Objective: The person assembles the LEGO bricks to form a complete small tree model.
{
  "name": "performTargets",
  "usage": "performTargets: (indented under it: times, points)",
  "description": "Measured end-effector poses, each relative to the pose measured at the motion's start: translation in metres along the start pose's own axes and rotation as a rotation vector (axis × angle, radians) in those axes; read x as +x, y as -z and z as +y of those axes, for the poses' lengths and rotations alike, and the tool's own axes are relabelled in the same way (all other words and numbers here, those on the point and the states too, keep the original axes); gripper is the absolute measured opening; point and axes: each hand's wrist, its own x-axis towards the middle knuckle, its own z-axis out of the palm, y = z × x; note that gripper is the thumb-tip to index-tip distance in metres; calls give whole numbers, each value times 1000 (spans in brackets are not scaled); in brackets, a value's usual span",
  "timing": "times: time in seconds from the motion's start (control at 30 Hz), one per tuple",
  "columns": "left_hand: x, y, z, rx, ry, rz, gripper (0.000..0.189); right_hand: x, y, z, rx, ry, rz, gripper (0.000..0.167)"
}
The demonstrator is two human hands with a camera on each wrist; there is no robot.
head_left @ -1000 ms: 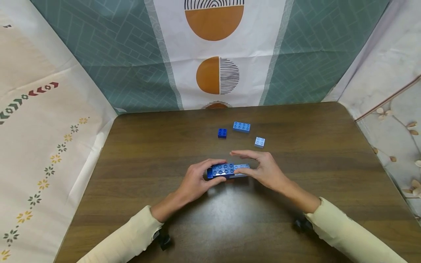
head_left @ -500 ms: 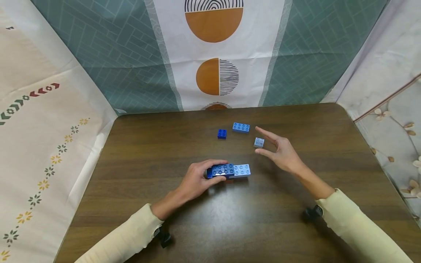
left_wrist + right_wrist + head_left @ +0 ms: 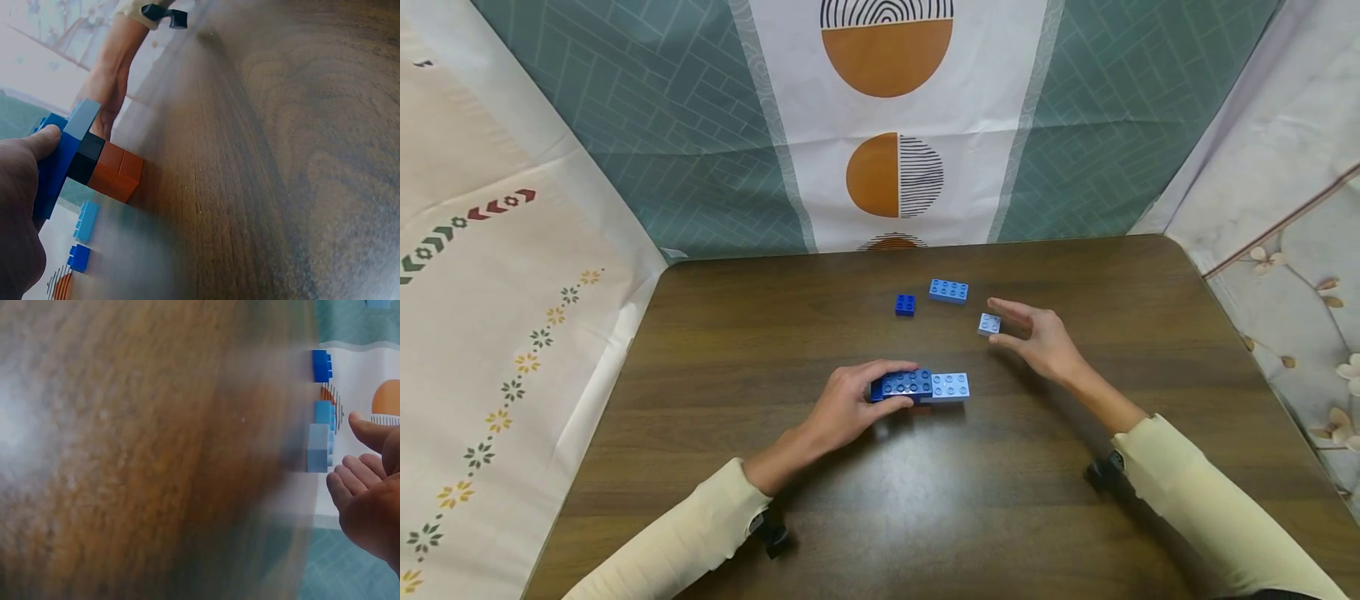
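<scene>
My left hand (image 3: 850, 402) grips the left end of a stack of toy building bricks, thumb on the near side and fingers on the far side. Dark blue bricks (image 3: 907, 383) and a light blue brick (image 3: 951, 387) form its long top. In the left wrist view, a black brick (image 3: 86, 158) and orange bricks (image 3: 117, 171) make a narrow column beneath, down to the table. Beyond the stack, my right hand (image 3: 1047, 343) has thumb and fingers spread apart at the right side of a small pale blue brick (image 3: 988, 325), holding nothing.
A small dark blue brick (image 3: 906, 305) and a longer mid-blue brick (image 3: 948, 291) lie on the wooden table (image 3: 760, 325) behind the stack. A patterned curtain (image 3: 700, 167) hangs along the table's far edge.
My right hand has left the stack's right end and moved back and right to the small pale blue brick, its fingers and thumb now less widely spread. My left hand keeps its grip.
</scene>
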Motion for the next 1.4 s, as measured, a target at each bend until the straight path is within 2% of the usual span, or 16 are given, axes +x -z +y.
performTargets:
  times: [0.83,1.1,1.4]
  points:
    - [0,0,1,-4,3,-2,42,7,-11,10,-76,-13,28,44]
    - [0,0,1,2,11,-4,43,2,-11,3,-88,-25,24,38]
    - [1,1,3,9,27,-9,43,-9,-14,-19,-6,41,-19,37]
